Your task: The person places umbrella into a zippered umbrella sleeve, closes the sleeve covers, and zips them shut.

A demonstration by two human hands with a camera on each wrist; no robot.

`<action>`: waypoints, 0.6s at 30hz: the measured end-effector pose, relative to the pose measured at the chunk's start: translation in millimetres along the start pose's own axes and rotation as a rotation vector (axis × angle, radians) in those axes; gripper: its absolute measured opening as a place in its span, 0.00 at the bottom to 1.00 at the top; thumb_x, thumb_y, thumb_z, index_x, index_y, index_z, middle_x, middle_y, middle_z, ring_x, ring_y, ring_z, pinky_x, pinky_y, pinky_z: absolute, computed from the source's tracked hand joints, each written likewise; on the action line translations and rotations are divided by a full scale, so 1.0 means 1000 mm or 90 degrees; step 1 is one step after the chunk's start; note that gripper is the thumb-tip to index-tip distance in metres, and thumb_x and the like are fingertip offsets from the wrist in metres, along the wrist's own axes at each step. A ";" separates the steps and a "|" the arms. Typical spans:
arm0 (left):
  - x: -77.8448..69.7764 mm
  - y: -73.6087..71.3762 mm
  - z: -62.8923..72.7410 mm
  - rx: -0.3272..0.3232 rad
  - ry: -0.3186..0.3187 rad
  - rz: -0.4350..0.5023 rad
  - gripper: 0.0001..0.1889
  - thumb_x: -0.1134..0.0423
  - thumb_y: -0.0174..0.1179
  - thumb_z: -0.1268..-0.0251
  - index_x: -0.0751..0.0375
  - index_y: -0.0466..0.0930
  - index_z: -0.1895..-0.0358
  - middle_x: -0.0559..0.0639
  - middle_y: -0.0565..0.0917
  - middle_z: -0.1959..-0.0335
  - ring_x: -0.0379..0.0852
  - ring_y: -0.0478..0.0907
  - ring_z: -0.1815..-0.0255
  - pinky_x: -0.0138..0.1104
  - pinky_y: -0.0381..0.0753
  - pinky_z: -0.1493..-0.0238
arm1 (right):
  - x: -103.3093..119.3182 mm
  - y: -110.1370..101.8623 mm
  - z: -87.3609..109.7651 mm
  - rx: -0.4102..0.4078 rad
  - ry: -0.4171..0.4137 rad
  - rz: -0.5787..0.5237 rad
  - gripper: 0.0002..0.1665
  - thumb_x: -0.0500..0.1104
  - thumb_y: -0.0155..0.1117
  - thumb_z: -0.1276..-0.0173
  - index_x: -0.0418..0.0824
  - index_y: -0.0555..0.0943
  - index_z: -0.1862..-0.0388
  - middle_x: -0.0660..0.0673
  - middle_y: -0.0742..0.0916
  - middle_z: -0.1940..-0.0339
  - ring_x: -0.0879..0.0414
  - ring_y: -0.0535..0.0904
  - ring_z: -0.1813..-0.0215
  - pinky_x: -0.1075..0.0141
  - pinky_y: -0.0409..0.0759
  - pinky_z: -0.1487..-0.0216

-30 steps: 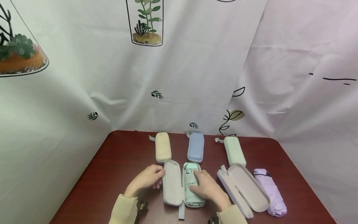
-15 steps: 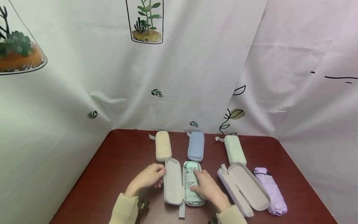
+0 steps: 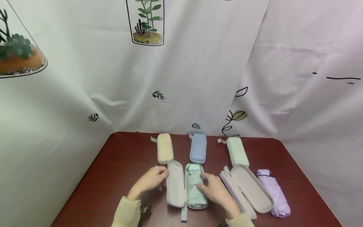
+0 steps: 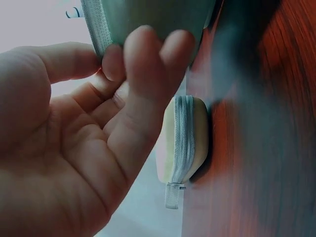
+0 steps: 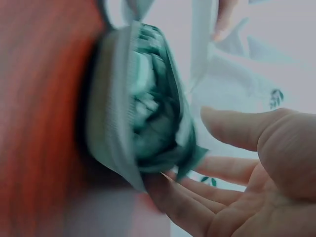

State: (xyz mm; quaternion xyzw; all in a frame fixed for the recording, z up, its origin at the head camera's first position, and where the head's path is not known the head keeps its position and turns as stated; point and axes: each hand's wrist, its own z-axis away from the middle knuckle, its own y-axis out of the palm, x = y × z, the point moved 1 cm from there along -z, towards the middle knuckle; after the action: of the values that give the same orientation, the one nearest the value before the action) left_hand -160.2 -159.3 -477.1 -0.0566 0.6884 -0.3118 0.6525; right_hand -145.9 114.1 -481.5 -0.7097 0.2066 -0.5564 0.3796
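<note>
A mint green folded umbrella (image 3: 195,186) lies in one half of an unzipped case (image 3: 175,186), with the pale inner side of its lid facing up. At the lid's left edge, my left hand (image 3: 149,182) pinches the rim between thumb and fingers; the left wrist view shows the zipper edge by the thumb. My right hand (image 3: 216,189) is beside the umbrella's right side, thumb and fingers spread and relaxed. In the right wrist view the umbrella's end (image 5: 150,108) shows inside the case, with the fingers close to its edge; contact is hard to tell.
Zipped cases in yellow (image 3: 165,148), blue (image 3: 198,148) and pale green (image 3: 237,152) line the back of the dark red table (image 3: 127,154). To the right, an opened lilac case (image 3: 252,189) lies beside a lilac folded umbrella (image 3: 273,194).
My right hand has lifted off the mint umbrella and moved a little to the right, its fingers spreading. The left hand stays at the lid's edge.
</note>
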 end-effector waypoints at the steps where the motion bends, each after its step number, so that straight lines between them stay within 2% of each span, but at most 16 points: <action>1: 0.000 0.000 0.000 -0.003 0.000 -0.003 0.17 0.61 0.48 0.25 0.68 0.74 0.73 0.56 0.80 0.80 0.50 0.79 0.85 0.40 0.79 0.76 | -0.001 -0.003 -0.001 -0.004 0.004 -0.006 0.25 0.43 0.70 0.40 0.30 0.80 0.46 0.43 0.86 0.63 0.49 0.82 0.62 0.53 0.78 0.57; 3: 0.000 0.001 -0.001 -0.008 -0.002 -0.007 0.18 0.60 0.48 0.25 0.70 0.73 0.73 0.57 0.80 0.79 0.51 0.80 0.84 0.39 0.78 0.75 | -0.004 -0.007 -0.002 -0.013 0.021 -0.016 0.22 0.41 0.68 0.38 0.30 0.80 0.47 0.47 0.85 0.68 0.54 0.79 0.68 0.56 0.77 0.62; 6: -0.001 0.000 -0.001 -0.009 -0.007 -0.012 0.18 0.61 0.48 0.25 0.69 0.72 0.73 0.57 0.78 0.79 0.51 0.81 0.83 0.38 0.78 0.74 | -0.008 -0.011 -0.005 -0.027 0.050 -0.007 0.18 0.38 0.62 0.35 0.30 0.80 0.48 0.44 0.85 0.65 0.50 0.81 0.64 0.54 0.78 0.60; 8: -0.001 0.000 -0.001 -0.011 -0.008 -0.012 0.17 0.61 0.48 0.25 0.68 0.72 0.74 0.57 0.77 0.78 0.50 0.81 0.82 0.38 0.78 0.74 | -0.011 -0.011 -0.007 -0.024 0.071 -0.010 0.16 0.36 0.57 0.33 0.29 0.80 0.48 0.42 0.85 0.69 0.48 0.83 0.66 0.53 0.79 0.61; 9: -0.001 0.000 -0.001 -0.012 -0.007 -0.014 0.17 0.62 0.48 0.25 0.68 0.71 0.74 0.57 0.77 0.78 0.50 0.81 0.82 0.38 0.78 0.74 | -0.012 -0.011 -0.008 -0.020 0.080 -0.004 0.14 0.35 0.54 0.32 0.30 0.81 0.51 0.42 0.85 0.71 0.48 0.84 0.68 0.54 0.79 0.63; 11: -0.001 -0.001 -0.002 -0.015 -0.007 -0.015 0.17 0.62 0.48 0.26 0.68 0.71 0.74 0.57 0.77 0.78 0.50 0.81 0.82 0.38 0.78 0.74 | -0.015 -0.010 -0.010 -0.003 0.095 -0.016 0.12 0.34 0.50 0.31 0.31 0.81 0.58 0.43 0.82 0.79 0.50 0.83 0.77 0.57 0.79 0.70; 13: -0.001 -0.001 -0.002 -0.015 -0.007 -0.017 0.17 0.62 0.48 0.26 0.68 0.71 0.74 0.56 0.76 0.78 0.50 0.81 0.83 0.38 0.78 0.73 | -0.018 -0.008 -0.012 0.018 0.118 -0.046 0.12 0.34 0.50 0.30 0.32 0.81 0.66 0.47 0.78 0.86 0.54 0.77 0.87 0.62 0.75 0.78; 15: 0.000 -0.001 -0.002 -0.015 -0.007 -0.020 0.16 0.62 0.47 0.26 0.67 0.71 0.74 0.56 0.76 0.79 0.49 0.81 0.83 0.38 0.78 0.74 | -0.021 -0.006 -0.012 0.031 0.128 -0.067 0.12 0.35 0.54 0.30 0.35 0.79 0.73 0.47 0.78 0.87 0.56 0.77 0.88 0.64 0.75 0.81; 18: 0.000 -0.001 -0.002 -0.013 -0.011 -0.021 0.16 0.62 0.47 0.26 0.64 0.70 0.76 0.56 0.76 0.79 0.49 0.81 0.83 0.38 0.78 0.74 | -0.025 -0.003 -0.011 0.037 0.135 -0.099 0.11 0.35 0.59 0.33 0.37 0.78 0.77 0.47 0.78 0.85 0.56 0.77 0.86 0.64 0.75 0.82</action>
State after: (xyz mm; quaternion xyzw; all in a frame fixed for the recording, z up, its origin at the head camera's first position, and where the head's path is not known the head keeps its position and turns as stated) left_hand -162.8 -159.5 -476.4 -0.0769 0.6847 -0.3151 0.6527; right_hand -163.9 130.0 -493.9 -0.6495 0.1738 -0.6619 0.3315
